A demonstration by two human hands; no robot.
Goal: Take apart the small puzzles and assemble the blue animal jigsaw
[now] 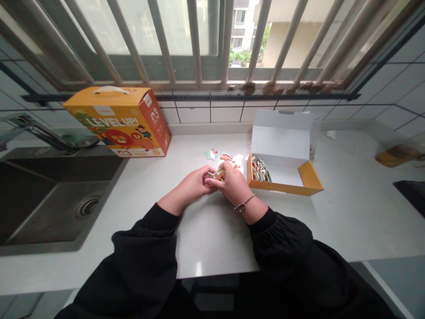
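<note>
Both hands meet over the middle of the white counter [212,239]. My left hand [195,182] is closed, its fingertips gripping jigsaw puzzle pieces [219,175] coloured yellow and orange. From the other side my right hand [233,182] pinches the same pieces between thumb and fingers. Whether these pieces are joined cannot be made out. Just beyond the hands lie a light green puzzle piece [211,154] and a red and white one [226,156]. More loose pieces are partly hidden behind my right hand.
Right of my hands, an open box [285,188] holds a heap of puzzle pieces [260,169] at its left end. An orange carton [122,122] with a handle stands at the back left. The sink [63,199] and faucet [29,126] are left; window bars [195,44] rise behind.
</note>
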